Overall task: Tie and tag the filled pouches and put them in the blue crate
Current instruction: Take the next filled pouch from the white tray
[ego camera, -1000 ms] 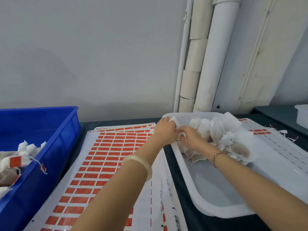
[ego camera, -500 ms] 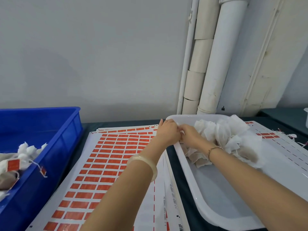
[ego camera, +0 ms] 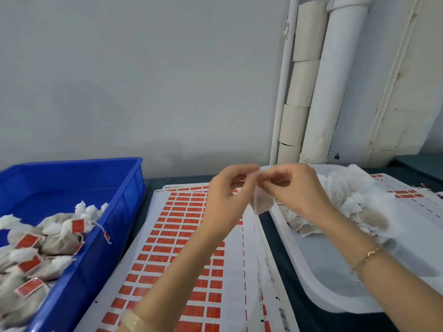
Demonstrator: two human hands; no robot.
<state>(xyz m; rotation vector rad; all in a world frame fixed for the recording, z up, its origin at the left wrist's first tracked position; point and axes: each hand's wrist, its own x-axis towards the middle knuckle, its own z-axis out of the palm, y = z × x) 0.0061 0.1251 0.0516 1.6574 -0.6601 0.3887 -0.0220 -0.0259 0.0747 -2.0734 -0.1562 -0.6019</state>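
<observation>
My left hand [ego camera: 227,197] and my right hand [ego camera: 297,188] are raised together above the table and pinch the top of one white filled pouch [ego camera: 262,203], which hangs between them. A heap of loose white pouches [ego camera: 354,204] lies in the white tray [ego camera: 335,283] on the right. The blue crate [ego camera: 79,195] on the left holds several tied pouches with red tags [ego camera: 60,238]. Sheets of red tag stickers [ego camera: 182,255] lie flat between crate and tray.
A further sticker sheet [ego camera: 407,195] lies right of the tray, partly under it. White pipes [ego camera: 335,92] run up the wall behind the tray. The dark table top [ego camera: 302,312] shows between the sheets and the tray.
Both hands have lifted out of the tray's far left corner with one pouch and now hold it up over the sticker sheets' edge. The camera has tilted down and left.
</observation>
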